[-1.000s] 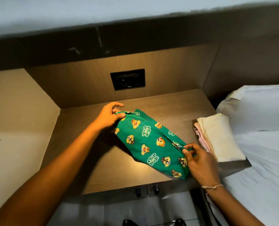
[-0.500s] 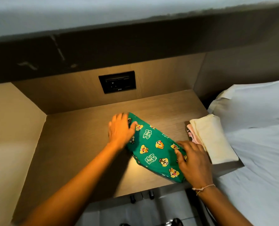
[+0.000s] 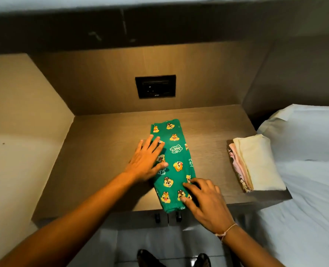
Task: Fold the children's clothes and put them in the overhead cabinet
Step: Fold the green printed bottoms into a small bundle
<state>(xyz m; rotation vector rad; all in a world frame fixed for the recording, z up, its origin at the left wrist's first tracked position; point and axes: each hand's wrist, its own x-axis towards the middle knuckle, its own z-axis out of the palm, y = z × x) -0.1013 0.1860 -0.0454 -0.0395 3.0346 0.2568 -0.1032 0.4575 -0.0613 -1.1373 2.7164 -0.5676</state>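
Wooden desk [image 3: 102, 170], bare at its left side. Green printed garment [image 3: 176, 160] at the middle, folded into a long strip, long axis from back wall to front edge, near end just overhanging. Folded cream and pink stack [image 3: 254, 164] near the right edge, apparently done. Left hand [image 3: 146, 162] flat, fingers [image 3: 150, 143] spread wide, likely smoothing; right hand [image 3: 204, 201] splayed, pinning the near end; nothing gripped.
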